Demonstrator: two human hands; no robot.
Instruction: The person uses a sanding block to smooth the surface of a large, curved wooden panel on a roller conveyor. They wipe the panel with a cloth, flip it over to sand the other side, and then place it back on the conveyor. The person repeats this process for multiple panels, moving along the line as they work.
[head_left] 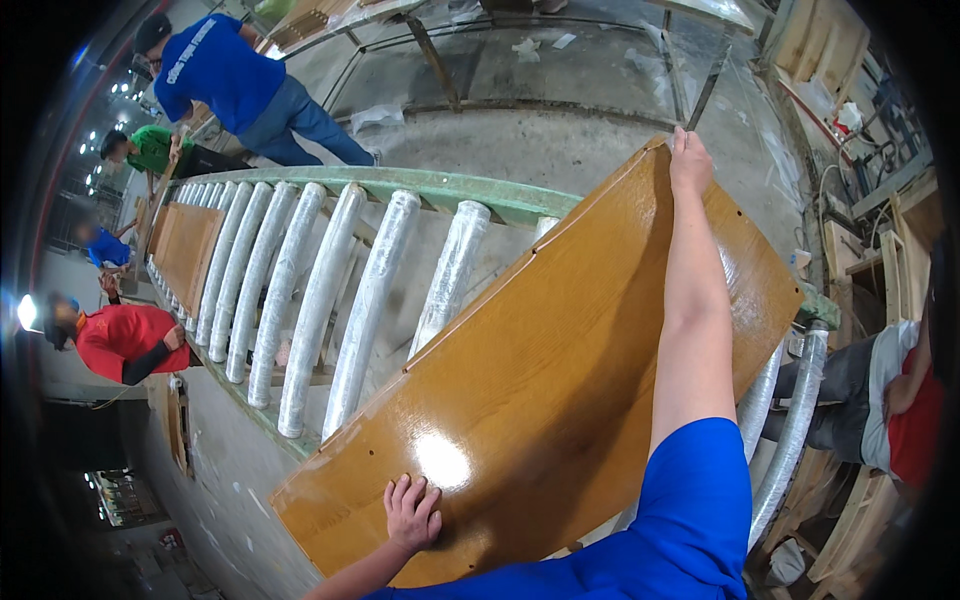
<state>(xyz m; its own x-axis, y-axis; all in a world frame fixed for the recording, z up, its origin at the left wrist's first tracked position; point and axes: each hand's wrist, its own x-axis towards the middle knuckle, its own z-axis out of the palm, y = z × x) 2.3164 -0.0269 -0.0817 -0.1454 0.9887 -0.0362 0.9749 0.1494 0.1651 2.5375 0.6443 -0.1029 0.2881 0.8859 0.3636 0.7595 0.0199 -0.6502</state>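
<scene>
A large varnished brown wooden panel (540,370) lies slantwise in front of me over a roller conveyor, with small dark holes near its edges and a bright glare on its glossy face. My left hand (412,513) rests on the panel's near left part, palm down and fingers spread. At the far edge, close to the top corner, my right hand (690,163) is closed round the panel's rim. My right arm stretches across the panel and casts a shadow on it. The fingers' undersides at that edge are hidden.
Film-wrapped rollers (375,290) run away to the left between green rails (480,195). Another brown panel (185,245) lies at their far end. Nearby are people in blue (225,75), green (150,150) and red (130,335); another person (850,395) stands at the right. A metal frame (435,60) stands beyond.
</scene>
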